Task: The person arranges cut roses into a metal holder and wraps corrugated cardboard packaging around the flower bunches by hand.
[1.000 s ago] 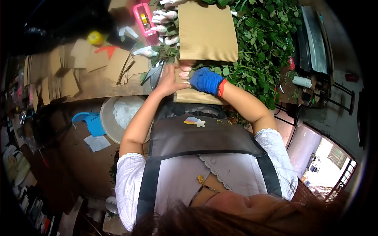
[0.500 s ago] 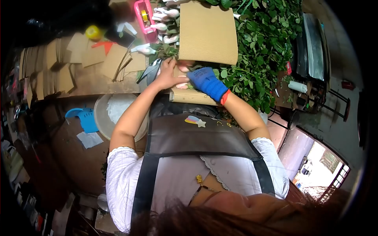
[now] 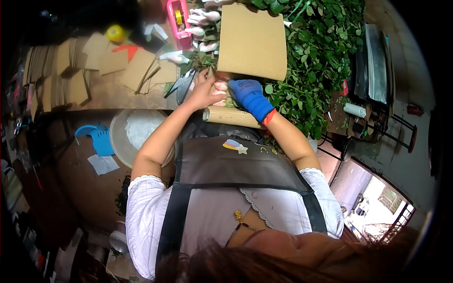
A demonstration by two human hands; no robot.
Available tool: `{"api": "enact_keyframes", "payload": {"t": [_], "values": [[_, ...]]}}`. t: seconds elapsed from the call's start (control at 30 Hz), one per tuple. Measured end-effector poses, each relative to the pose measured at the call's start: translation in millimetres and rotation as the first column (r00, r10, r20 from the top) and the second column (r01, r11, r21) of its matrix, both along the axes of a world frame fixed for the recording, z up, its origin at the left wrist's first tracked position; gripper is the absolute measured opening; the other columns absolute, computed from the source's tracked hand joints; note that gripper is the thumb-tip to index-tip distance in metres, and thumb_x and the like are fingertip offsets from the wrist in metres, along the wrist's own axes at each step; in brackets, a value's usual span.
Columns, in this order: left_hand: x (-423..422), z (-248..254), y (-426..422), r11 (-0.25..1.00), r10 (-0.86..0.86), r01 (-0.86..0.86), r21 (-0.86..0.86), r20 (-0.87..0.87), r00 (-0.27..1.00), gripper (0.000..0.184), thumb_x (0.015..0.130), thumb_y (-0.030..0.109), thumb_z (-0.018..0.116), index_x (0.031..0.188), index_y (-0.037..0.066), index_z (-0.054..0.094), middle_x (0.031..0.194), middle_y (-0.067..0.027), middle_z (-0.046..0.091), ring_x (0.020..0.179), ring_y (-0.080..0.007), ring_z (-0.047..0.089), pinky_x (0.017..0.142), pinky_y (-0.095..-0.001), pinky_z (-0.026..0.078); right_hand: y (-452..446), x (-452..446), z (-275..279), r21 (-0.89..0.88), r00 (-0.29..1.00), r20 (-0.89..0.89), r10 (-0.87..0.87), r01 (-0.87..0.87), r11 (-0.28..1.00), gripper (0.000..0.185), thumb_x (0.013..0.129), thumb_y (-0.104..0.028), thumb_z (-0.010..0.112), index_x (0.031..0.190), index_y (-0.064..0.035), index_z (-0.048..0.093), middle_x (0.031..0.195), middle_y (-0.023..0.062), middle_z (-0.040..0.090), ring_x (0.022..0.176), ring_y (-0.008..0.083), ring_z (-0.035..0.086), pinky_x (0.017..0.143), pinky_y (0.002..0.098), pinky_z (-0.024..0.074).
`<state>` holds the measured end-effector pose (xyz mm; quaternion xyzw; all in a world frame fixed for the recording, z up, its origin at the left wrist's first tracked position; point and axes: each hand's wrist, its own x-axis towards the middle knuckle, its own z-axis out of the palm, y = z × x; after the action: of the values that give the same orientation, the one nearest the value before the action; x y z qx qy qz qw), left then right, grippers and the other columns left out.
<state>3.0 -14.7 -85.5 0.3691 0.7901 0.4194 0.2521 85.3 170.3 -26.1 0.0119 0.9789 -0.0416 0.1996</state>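
Pale pink roses (image 3: 220,87) lie between my two hands, among green leaves, partly covered by fingers. My bare left hand (image 3: 203,93) rests against their left side, thumb over the lower blooms and fingers apart from it, reaching forward. A narrow upright piece of cardboard (image 3: 211,72) shows by those fingertips. On the right, my right hand (image 3: 247,95) wears a blue glove; its fingers are curled at the flowers' edge, and what they hold is hidden. Corrugated cardboard (image 3: 253,43) covers the area beyond, and a curved corrugated edge (image 3: 234,117) lies nearest my body.
Leafy stems (image 3: 316,66) pile up on the right. White-netted flower heads (image 3: 203,32) and a pink tape dispenser (image 3: 178,23) are at the back. Dark-handled scissors (image 3: 183,85) lie left of my left hand. Cardboard pieces (image 3: 71,70) stand on the table; a bin (image 3: 119,137) sits below.
My left thumb and my gloved right hand have shifted slightly, and more of the pink blooms shows between them. A cardboard edge now shows by my left fingertips. The view has shifted a little.
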Motion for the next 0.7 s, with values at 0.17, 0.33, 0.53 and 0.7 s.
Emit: {"api": "enact_keyframes", "payload": {"t": [0.17,0.33,0.53,0.7], "values": [[9,-17,12,0.976,0.197,-0.202,0.082,0.061,0.978,0.048,0.076,0.036,0.083,0.114,0.011,0.071,0.147,-0.0277,0.035,0.138,-0.0413,0.034,0.114,-0.0460,0.032,-1,8,19,-0.008,0.994,0.022,-0.103,0.103,0.995,0.024,0.092,-0.034,0.056,0.100,-0.0126,0.063,0.091,0.0141,0.071,0.083,0.0335,0.070,0.069,0.0482,0.0543],[12,-13,11,0.967,0.228,-0.235,0.102,0.068,0.971,0.034,0.075,0.034,0.082,0.102,0.014,0.075,0.147,-0.0284,0.037,0.136,-0.0442,0.036,0.111,-0.0461,0.034,9,6,20,-0.031,0.988,-0.012,-0.155,0.155,0.987,0.031,0.087,-0.035,0.061,0.107,-0.0120,0.064,0.101,0.0159,0.070,0.092,0.0337,0.069,0.077,0.0475,0.0549],[12,-13,11,0.975,0.203,-0.204,0.093,0.027,0.979,0.036,0.075,0.036,0.082,0.101,0.012,0.073,0.148,-0.0310,0.035,0.136,-0.0452,0.036,0.111,-0.0462,0.034,16,-10,15,-0.052,0.982,-0.003,-0.189,0.189,0.981,0.038,0.085,-0.039,0.064,0.113,-0.0129,0.064,0.110,0.0160,0.068,0.100,0.0347,0.066,0.081,0.0502,0.0534],[12,-10,12,0.980,0.188,-0.188,0.063,0.012,0.982,0.041,0.076,0.036,0.081,0.105,0.009,0.070,0.148,-0.0311,0.035,0.135,-0.0454,0.036,0.111,-0.0456,0.033,13,-5,19,-0.066,0.982,-0.044,-0.181,0.178,0.982,0.035,0.086,-0.037,0.063,0.111,-0.0123,0.066,0.107,0.0159,0.069,0.095,0.0354,0.067,0.077,0.0504,0.0542]]}}
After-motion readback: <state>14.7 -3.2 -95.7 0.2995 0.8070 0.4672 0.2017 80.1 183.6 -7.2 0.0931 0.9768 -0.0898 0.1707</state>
